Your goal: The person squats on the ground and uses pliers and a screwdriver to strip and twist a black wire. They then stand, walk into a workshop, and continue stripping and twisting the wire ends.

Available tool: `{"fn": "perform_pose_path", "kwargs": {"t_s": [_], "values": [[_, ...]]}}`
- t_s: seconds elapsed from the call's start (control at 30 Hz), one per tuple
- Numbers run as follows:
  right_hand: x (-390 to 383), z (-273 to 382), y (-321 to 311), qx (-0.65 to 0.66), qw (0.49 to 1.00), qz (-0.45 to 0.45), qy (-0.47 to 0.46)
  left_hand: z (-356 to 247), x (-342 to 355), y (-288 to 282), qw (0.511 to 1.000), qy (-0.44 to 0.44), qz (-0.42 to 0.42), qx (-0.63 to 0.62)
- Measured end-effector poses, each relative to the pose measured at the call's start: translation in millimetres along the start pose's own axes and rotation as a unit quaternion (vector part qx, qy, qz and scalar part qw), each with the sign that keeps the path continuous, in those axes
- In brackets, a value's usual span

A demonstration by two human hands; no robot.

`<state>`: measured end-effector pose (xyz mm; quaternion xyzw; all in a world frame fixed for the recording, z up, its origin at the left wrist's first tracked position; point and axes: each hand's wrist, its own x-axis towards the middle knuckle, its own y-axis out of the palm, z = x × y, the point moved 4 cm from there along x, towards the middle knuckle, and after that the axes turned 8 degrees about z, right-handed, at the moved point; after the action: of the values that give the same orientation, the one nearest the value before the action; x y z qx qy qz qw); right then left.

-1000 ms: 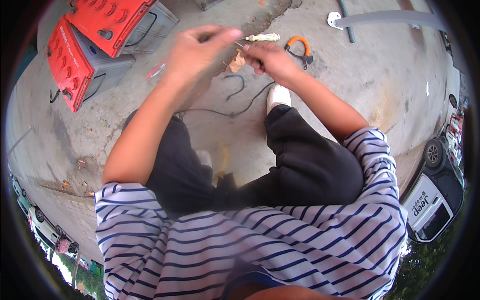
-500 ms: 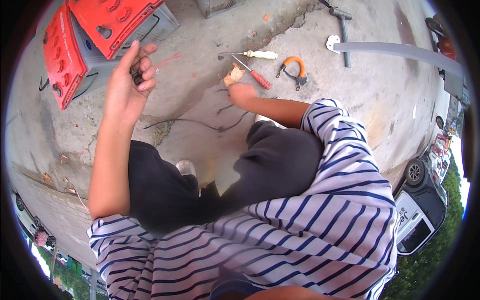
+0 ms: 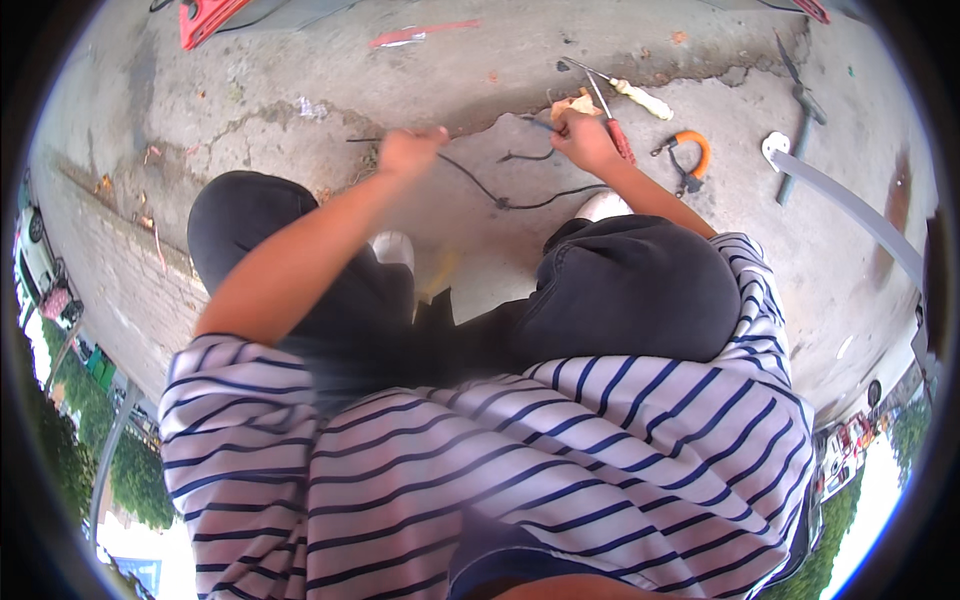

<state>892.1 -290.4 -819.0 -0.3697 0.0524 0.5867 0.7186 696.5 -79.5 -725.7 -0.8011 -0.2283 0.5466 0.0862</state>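
Black wire, thin and kinked, snakes over the rough grey concrete floor between the two hands, its left end rising to the left hand, whose fingers are curled tight and seem to pinch it. The right hand is also closed low over the floor, near the wire's far end; whether its fingers hold anything I cannot tell. Just beyond those fingers lies a red-handled screwdriver with a slim metal shaft, and past it a cream-handled tool. To the right of them sits an orange-handled curved tool. A jagged crack runs through the floor right under the hands.
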Motion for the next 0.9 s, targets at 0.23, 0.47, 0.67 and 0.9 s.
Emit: {"fn": "perform_pose_path", "kwargs": {"t_s": [0.23, 0.47, 0.67, 0.9], "values": [[-13, -11, 23, 0.286, 0.948, 0.022, 0.139, 105, 17, 99, 0.986, -0.147, 0.067, -0.026], [-31, 5, 49, 0.487, 0.847, 0.051, 0.207, 61, 9, 130, 0.893, -0.147, 0.242, -0.351], [-35, 9, 33, 0.483, 0.850, 0.006, 0.212, 23, 10, 136, 0.843, -0.095, 0.277, -0.450], [-36, 20, 17, 0.446, 0.876, -0.005, 0.185, -1, 5, 139, 0.841, -0.101, 0.259, -0.465]]}}
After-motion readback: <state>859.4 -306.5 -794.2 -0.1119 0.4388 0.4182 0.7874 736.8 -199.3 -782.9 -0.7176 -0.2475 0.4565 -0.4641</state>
